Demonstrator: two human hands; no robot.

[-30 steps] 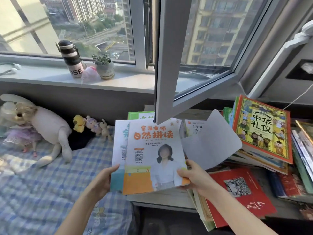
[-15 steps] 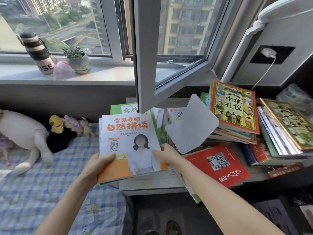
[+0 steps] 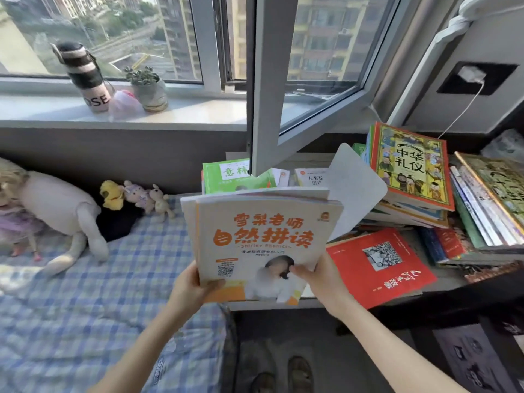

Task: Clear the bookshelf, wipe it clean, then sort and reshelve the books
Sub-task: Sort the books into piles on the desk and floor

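Both hands hold a thin stack of orange-and-white phonics workbooks (image 3: pixel 263 236), raised almost upright in front of me. My left hand (image 3: pixel 192 287) grips the lower left edge, thumb on the cover. My right hand (image 3: pixel 320 282) grips the lower right edge. Behind the stack lie a green book (image 3: pixel 226 174) and other books on a low surface. To the right rest a red book (image 3: pixel 380 262), a grey-white card (image 3: pixel 354 188) and a leaning pile topped by a colourful picture book (image 3: pixel 411 165). More books (image 3: pixel 487 205) are stacked at the far right.
An open window sash (image 3: pixel 266 86) hangs over the books just behind the stack. On the sill stand a striped bottle (image 3: pixel 88 78) and a potted plant (image 3: pixel 149 89). Plush toys (image 3: pixel 56 211) lie on the checked bed (image 3: pixel 85 307) at left. A charger cable (image 3: pixel 465 109) runs down the right wall.
The workbook stack has been squared together and tilted up from lying flat to nearly upright. Both hands moved to its bottom edge. The view swung slightly.
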